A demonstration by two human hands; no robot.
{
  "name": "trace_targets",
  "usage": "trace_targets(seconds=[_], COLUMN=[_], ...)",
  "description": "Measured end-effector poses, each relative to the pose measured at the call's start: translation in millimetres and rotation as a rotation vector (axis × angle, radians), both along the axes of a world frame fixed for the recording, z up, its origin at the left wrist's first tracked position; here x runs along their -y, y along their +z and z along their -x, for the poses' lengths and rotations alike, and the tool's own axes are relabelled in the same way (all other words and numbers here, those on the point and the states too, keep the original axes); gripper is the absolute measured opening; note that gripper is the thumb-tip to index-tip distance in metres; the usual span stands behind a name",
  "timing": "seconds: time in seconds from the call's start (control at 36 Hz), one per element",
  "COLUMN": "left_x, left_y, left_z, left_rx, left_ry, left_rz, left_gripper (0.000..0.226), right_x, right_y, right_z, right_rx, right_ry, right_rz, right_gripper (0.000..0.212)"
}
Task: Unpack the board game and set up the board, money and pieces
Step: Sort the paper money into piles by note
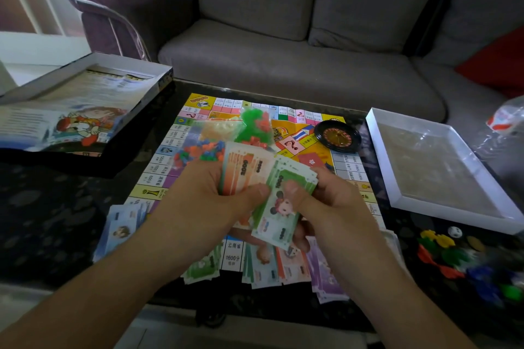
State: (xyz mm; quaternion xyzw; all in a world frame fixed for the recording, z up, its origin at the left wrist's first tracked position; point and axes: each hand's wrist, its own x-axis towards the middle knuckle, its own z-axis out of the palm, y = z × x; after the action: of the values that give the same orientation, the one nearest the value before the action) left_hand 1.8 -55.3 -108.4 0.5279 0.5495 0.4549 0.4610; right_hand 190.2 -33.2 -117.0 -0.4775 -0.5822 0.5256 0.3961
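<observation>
- Two hands, left point(207, 201) and right point(331, 204), are closed on a wad of notes point(255, 178), held above the board point(309, 122).
- More notes point(272, 266) are spread at 6 o'clock.
- Bagged pieces point(252, 127) are laid at 12 o'clock.

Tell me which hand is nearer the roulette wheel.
Right. The right hand lies just below the roulette wheel; the left hand is further away, down-left.

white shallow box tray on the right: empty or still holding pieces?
Looks empty. The white shallow box tray shows only its bare brownish floor with glare, maybe clear film; no pieces visible inside.
</observation>
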Motion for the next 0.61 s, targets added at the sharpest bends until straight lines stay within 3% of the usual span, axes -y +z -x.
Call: trace_targets(seconds=[0.11,0.19,0.36,0.47,0.61], left_x=[-1,-9,-17,-14,-9], left_y=[8,14,27,26,22], left_z=[5,24,60,67,66], left_rx=[0.078,0.162,0.327,0.307,0.285], left_ry=[-0.037,0.053,0.202,0.178,0.125], left_rz=[0.058,0.079,0.086,0.091,0.115], left_gripper=[0.016,0.016,0.020,0.019,0.016], right_x=[-4,-7,-5,0,0], right_y=[0,-4,-20,-35,-46], right_z=[-3,-3,21,50,81], right_rx=[-0.031,0.001,0.242,0.458,0.573], right_ry=[0.022,0.000,0.125,0.231,0.270], right_rz=[0.011,0.017,0.093,0.022,-0.044], right_gripper=[0.016,0.016,0.008,0.014,0.021])
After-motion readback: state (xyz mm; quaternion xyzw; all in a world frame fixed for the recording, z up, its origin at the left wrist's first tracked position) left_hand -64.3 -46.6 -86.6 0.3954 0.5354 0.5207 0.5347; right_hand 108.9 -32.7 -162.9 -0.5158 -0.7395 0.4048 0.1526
